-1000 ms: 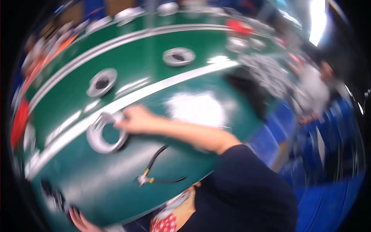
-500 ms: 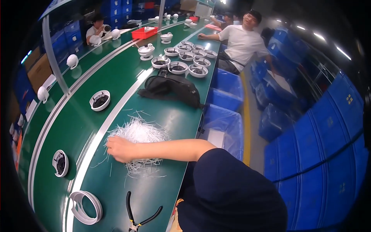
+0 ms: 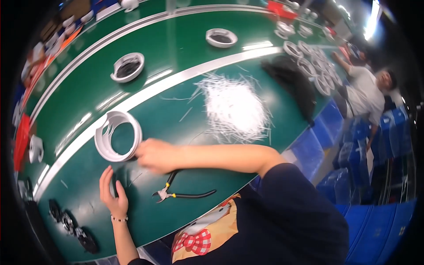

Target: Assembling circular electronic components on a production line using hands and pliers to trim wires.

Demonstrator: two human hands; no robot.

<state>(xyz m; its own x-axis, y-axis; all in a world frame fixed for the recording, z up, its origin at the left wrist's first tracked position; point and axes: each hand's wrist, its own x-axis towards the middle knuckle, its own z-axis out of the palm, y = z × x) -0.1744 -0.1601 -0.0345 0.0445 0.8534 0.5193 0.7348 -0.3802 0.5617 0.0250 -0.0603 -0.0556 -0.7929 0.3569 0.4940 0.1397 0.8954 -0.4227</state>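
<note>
A white plastic ring (image 3: 103,145) stands on the green bench, with a notch in its upper left side. My right hand (image 3: 158,155) is beside the ring's lower right edge, its fingers curled together and blurred. Whatever is between them, if anything, is hidden. My left hand (image 3: 114,194) is just below the ring, fingers stretched out and apart, with nothing in it. Side cutters (image 3: 164,193) with black handles lie below my right hand. Beyond my right forearm is a heap of thin white plastic strips (image 3: 236,108), which look like cable ties.
Black round parts (image 3: 68,223) lie at the near left. Two white rings with black insides, one left (image 3: 128,67) and one farther right (image 3: 221,38), sit past the metal rail. A black bag (image 3: 289,84) and several more rings lie right, near a seated person (image 3: 364,90).
My right hand has left the heap of strips and moved to the white ring. My left hand has come into view. The view has turned toward the bench's left end.
</note>
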